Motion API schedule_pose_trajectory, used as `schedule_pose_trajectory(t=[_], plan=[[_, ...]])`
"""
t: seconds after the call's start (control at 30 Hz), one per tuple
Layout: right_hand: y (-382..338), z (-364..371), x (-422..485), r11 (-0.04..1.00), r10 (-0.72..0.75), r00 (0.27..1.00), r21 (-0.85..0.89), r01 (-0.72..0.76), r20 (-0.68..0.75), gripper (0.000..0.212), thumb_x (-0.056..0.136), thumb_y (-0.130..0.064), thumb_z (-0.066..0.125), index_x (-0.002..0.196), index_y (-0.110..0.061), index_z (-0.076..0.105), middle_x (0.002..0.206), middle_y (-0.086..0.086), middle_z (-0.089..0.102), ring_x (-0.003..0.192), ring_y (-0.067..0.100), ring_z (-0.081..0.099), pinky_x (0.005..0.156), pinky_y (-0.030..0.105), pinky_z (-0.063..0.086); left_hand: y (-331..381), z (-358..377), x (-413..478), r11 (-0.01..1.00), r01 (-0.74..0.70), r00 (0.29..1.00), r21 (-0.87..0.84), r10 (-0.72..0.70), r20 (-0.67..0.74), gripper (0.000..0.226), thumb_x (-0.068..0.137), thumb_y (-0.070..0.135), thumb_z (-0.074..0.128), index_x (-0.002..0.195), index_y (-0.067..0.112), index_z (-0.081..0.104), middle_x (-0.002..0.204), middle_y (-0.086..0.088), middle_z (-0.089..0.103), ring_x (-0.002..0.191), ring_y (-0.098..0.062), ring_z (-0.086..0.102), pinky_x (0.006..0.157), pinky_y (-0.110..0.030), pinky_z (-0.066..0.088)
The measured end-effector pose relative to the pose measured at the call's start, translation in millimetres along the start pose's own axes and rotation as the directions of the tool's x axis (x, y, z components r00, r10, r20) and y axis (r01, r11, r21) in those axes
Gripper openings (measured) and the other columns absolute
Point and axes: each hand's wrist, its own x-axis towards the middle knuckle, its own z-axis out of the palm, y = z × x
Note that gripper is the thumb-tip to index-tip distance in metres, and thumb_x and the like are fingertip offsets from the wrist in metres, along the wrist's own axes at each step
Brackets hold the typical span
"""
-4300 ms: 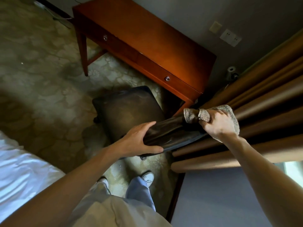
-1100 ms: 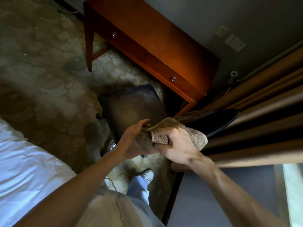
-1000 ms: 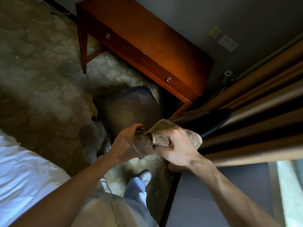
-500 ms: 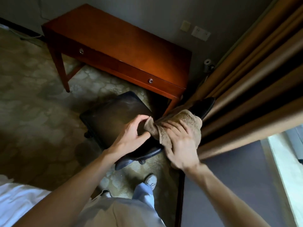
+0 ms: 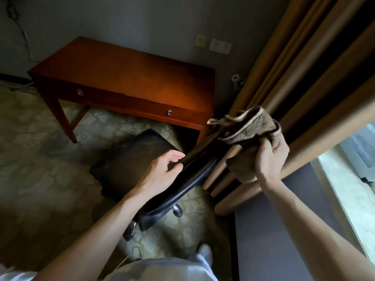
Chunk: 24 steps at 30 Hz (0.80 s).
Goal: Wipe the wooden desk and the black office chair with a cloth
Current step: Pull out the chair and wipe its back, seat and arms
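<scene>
The right hand (image 5: 271, 157) grips a brown cloth (image 5: 250, 126) in a closed fist. It holds the cloth up at the far end of the chair back, in front of the curtain (image 5: 308, 74). It is not clear if the cloth touches the chair. The left hand (image 5: 160, 173) holds the top edge of the black chair (image 5: 129, 161) with bent fingers. The chair stands on the carpet (image 5: 40, 159), near the right front corner of the wooden desk (image 5: 125, 78).
</scene>
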Motion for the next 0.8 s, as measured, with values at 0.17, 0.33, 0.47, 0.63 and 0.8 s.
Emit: schedule_pose_trajectory(t=[0.17,0.33,0.47,0.63,0.8], plan=[[42,-4,51,0.938,0.344,0.93,0.082,-0.335,-0.127,0.028,0.082,-0.024,0.051,0.102,-0.027,0.07,0.092,-0.013,0.072,0.09,0.008,0.065,0.091,0.034,0.053,11,16,22,0.996,0.055,0.999,0.074,-0.055,0.0,0.031,0.084,0.049,0.053,0.114,0.05,0.064,0.119,0.026,0.064,0.117,0.013,0.055,0.108,-0.026,0.044],[82,-14,88,0.867,0.487,0.873,0.13,-0.48,-0.021,0.033,0.084,-0.03,0.056,0.114,-0.028,0.071,0.102,-0.008,0.073,0.096,0.013,0.068,0.091,0.032,0.052,25,49,44,0.977,0.142,0.99,0.157,-0.143,-0.005,0.041,0.081,0.061,0.048,0.121,0.054,0.058,0.128,0.018,0.063,0.123,0.0,0.056,0.109,-0.035,0.045],[101,-12,128,0.848,0.496,0.859,0.141,-0.511,0.127,0.016,0.083,-0.033,0.058,0.094,-0.033,0.07,0.097,-0.009,0.072,0.097,0.015,0.068,0.091,0.033,0.053,39,77,54,0.956,0.173,0.984,0.238,-0.175,-0.015,0.025,0.102,0.041,0.051,0.125,0.047,0.06,0.128,0.018,0.062,0.12,0.001,0.055,0.105,-0.029,0.044],[116,11,155,0.843,0.46,0.826,0.131,-0.522,0.325,0.033,0.09,-0.032,0.06,0.122,-0.032,0.07,0.1,-0.013,0.072,0.104,0.014,0.068,0.099,0.032,0.051,48,93,52,0.897,0.263,0.964,0.356,-0.228,-0.138,0.03,0.108,0.044,0.043,0.13,0.035,0.061,0.127,0.018,0.059,0.119,-0.002,0.054,0.098,-0.024,0.04],[120,38,129,0.834,0.408,0.767,0.14,-0.534,0.494,0.041,0.101,-0.028,0.054,0.142,-0.032,0.056,0.119,-0.01,0.067,0.116,0.015,0.062,0.106,0.031,0.043,51,99,43,0.805,0.384,0.918,0.453,-0.278,-0.284,0.04,0.105,0.054,0.041,0.128,0.029,0.062,0.119,0.01,0.062,0.109,-0.011,0.059,0.095,-0.034,0.049]])
